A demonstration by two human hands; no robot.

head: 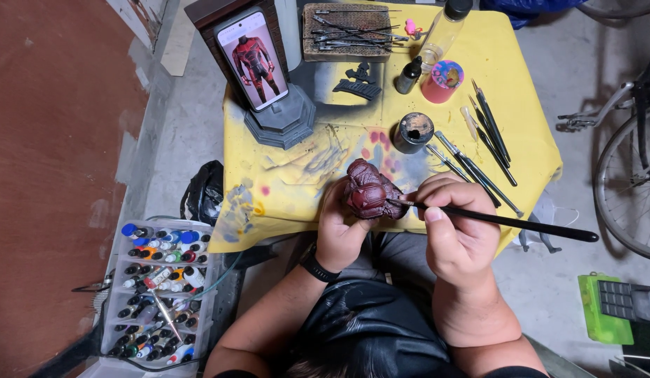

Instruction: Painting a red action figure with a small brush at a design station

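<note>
Two hands closed | left hand (339,227) grips red figure torso (367,190) | right hand (454,227) pinches paintbrush (500,220)

Small workshop corner seen from above

A table under a paint-stained yellow cloth (521,84) fills the upper middle of the frame, standing on a grey concrete floor (556,280). A reddish-brown wall (52,175) runs down the left edge. A bicycle wheel (629,189) leans in at the right edge, and a clear plastic rack of paint bottles (160,294) sits lower left.
</note>
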